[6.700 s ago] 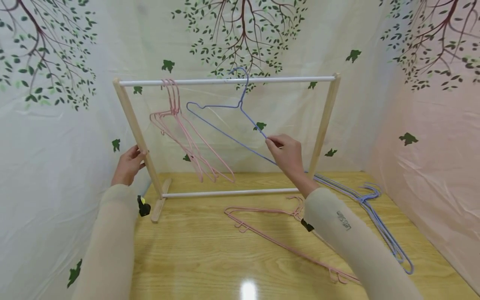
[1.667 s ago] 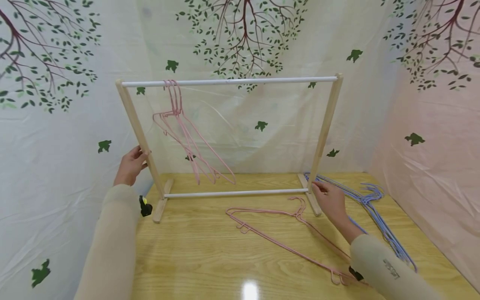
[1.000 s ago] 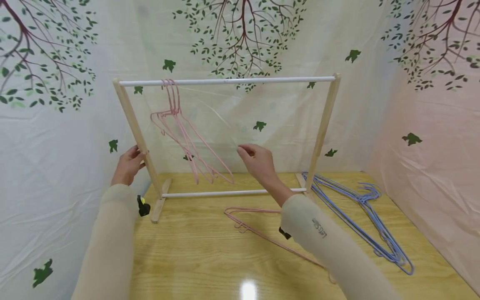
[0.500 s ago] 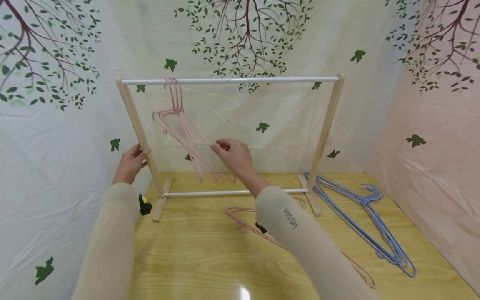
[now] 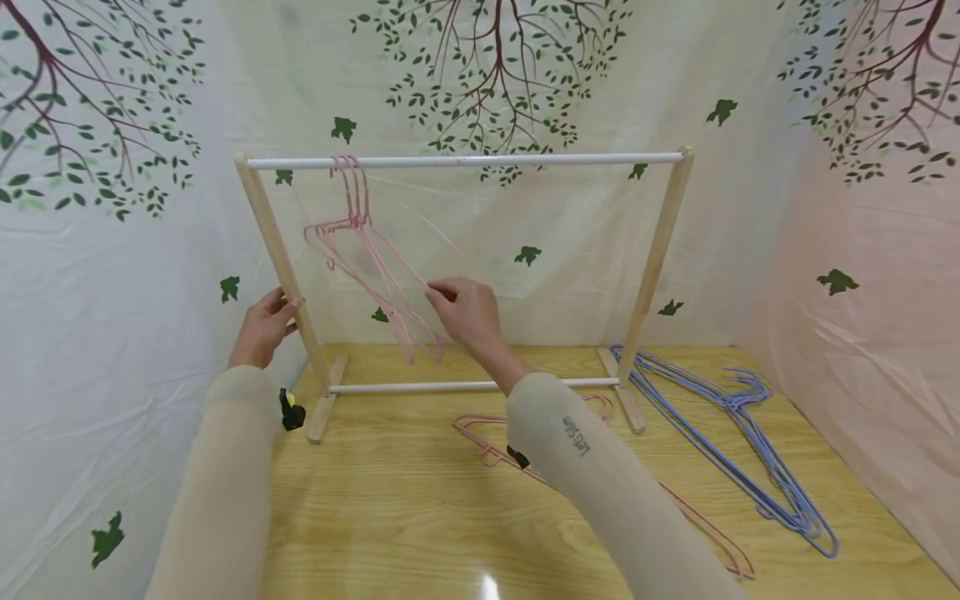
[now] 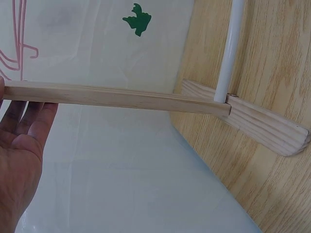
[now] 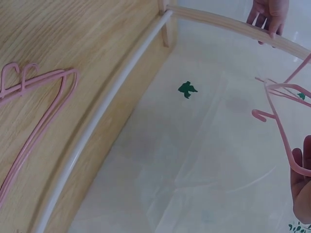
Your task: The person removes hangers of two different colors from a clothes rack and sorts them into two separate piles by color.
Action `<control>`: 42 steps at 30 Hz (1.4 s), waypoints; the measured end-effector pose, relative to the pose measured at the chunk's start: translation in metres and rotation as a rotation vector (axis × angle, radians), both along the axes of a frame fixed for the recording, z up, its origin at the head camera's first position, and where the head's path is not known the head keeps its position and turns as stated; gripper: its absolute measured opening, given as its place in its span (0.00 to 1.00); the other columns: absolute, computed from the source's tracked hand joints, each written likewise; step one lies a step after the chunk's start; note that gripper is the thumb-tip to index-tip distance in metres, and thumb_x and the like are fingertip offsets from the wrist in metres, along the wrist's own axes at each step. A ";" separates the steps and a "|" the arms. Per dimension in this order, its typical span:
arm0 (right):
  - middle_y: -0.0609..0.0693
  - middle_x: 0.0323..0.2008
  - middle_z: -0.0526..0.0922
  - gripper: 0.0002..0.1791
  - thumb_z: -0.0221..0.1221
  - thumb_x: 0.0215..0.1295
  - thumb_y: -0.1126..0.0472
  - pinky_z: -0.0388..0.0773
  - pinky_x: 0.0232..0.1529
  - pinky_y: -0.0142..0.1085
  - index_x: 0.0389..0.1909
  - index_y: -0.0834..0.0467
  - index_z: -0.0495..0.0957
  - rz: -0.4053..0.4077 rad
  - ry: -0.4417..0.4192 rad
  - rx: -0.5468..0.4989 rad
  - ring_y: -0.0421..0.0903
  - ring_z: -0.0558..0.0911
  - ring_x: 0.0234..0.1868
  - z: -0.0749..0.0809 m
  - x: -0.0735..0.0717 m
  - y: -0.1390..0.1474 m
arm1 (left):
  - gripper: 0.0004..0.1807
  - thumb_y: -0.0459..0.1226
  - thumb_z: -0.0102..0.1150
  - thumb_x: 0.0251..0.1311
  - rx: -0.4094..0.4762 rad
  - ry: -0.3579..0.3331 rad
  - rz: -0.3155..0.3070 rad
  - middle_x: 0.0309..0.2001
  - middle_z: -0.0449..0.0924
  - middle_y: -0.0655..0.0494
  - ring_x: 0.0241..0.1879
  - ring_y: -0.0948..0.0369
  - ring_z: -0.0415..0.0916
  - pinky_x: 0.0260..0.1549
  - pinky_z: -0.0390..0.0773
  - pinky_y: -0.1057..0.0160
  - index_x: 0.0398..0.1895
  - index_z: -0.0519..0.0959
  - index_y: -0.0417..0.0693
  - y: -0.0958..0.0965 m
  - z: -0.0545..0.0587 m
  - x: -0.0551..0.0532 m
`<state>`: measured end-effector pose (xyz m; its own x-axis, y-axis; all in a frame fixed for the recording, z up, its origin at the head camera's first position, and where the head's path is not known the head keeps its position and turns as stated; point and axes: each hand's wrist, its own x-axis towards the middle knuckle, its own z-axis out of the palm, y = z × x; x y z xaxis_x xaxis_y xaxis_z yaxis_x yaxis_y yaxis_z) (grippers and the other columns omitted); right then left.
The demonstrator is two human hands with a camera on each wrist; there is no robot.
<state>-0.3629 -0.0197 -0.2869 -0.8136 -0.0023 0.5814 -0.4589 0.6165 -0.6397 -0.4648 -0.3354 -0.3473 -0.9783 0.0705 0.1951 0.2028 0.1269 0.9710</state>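
My right hand (image 5: 468, 315) pinches the sloping arm of a pink clothes hanger (image 5: 400, 257), the rightmost of a few pink hangers hooked over the white top rail (image 5: 480, 161). In the right wrist view the same fingers (image 7: 297, 167) hold the hanger near its end. My left hand (image 5: 261, 329) grips the left wooden post (image 5: 272, 242) of the small clothes rack; in the left wrist view its fingers (image 6: 41, 119) lie behind that post.
Two or more pink hangers (image 5: 491, 452) lie on the wooden table, partly under my right forearm. Several blue hangers (image 5: 738, 398) are stacked by the rack's right foot (image 5: 628, 408). A white lower bar (image 5: 412, 387) joins the feet. Printed cloth hangs behind.
Earlier my right hand held a blue hanger at the rail; that hanger now lies on the blue stack. The hand has since moved left and taken hold of a pink hanger. My left hand stayed put.
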 end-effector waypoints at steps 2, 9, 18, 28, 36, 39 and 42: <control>0.45 0.32 0.83 0.10 0.59 0.60 0.55 0.75 0.30 0.28 0.37 0.55 0.84 -0.002 0.034 -0.003 0.37 0.78 0.30 0.000 0.001 0.002 | 0.31 0.45 0.47 0.65 -0.008 0.018 -0.006 0.62 0.59 0.40 0.55 0.57 0.65 0.55 0.67 0.54 0.69 0.54 0.47 0.000 0.001 0.003; 0.45 0.31 0.83 0.09 0.60 0.59 0.57 0.75 0.30 0.28 0.36 0.56 0.84 -0.009 0.084 -0.009 0.37 0.78 0.29 -0.002 0.003 0.012 | 0.29 0.41 0.42 0.67 -0.012 -0.019 0.008 0.64 0.54 0.35 0.60 0.49 0.58 0.58 0.60 0.48 0.70 0.51 0.45 0.000 0.003 0.006; 0.47 0.27 0.82 0.07 0.62 0.57 0.60 0.75 0.26 0.28 0.33 0.58 0.84 -0.047 0.135 -0.066 0.38 0.77 0.25 -0.010 0.008 0.024 | 0.29 0.41 0.40 0.68 -0.024 -0.031 0.027 0.63 0.55 0.37 0.61 0.49 0.56 0.58 0.60 0.49 0.70 0.49 0.47 0.002 0.004 0.015; 0.48 0.26 0.82 0.05 0.62 0.56 0.62 0.75 0.25 0.28 0.32 0.58 0.84 -0.055 0.234 -0.085 0.38 0.77 0.24 -0.024 0.019 0.038 | 0.30 0.44 0.42 0.67 -0.055 -0.032 0.053 0.63 0.56 0.39 0.60 0.48 0.57 0.58 0.61 0.49 0.70 0.50 0.49 0.004 0.004 0.027; 0.48 0.26 0.82 0.07 0.61 0.57 0.61 0.76 0.26 0.30 0.33 0.60 0.84 -0.060 0.286 -0.070 0.39 0.78 0.25 -0.027 0.026 0.057 | 0.30 0.44 0.42 0.67 -0.045 -0.036 0.057 0.64 0.56 0.39 0.60 0.48 0.58 0.58 0.61 0.49 0.70 0.51 0.49 0.005 0.005 0.031; 0.48 0.26 0.82 0.07 0.61 0.57 0.61 0.76 0.26 0.31 0.33 0.60 0.84 -0.053 0.281 -0.081 0.39 0.78 0.25 -0.028 0.029 0.067 | 0.30 0.44 0.42 0.67 -0.044 -0.034 0.060 0.64 0.56 0.39 0.60 0.48 0.58 0.58 0.61 0.49 0.70 0.51 0.49 0.005 0.005 0.032; 0.48 0.26 0.82 0.07 0.62 0.56 0.62 0.77 0.26 0.31 0.33 0.60 0.84 -0.048 0.275 -0.101 0.39 0.78 0.25 -0.029 0.032 0.079 | 0.30 0.43 0.43 0.67 -0.037 -0.030 0.057 0.64 0.56 0.39 0.61 0.48 0.57 0.58 0.61 0.50 0.70 0.51 0.48 0.005 0.006 0.033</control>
<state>-0.3308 0.0590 -0.3161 -0.6235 0.1014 0.7753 -0.5950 0.5817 -0.5546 -0.4319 -0.3309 -0.3412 -0.9862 0.0213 0.1640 0.1652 0.1733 0.9709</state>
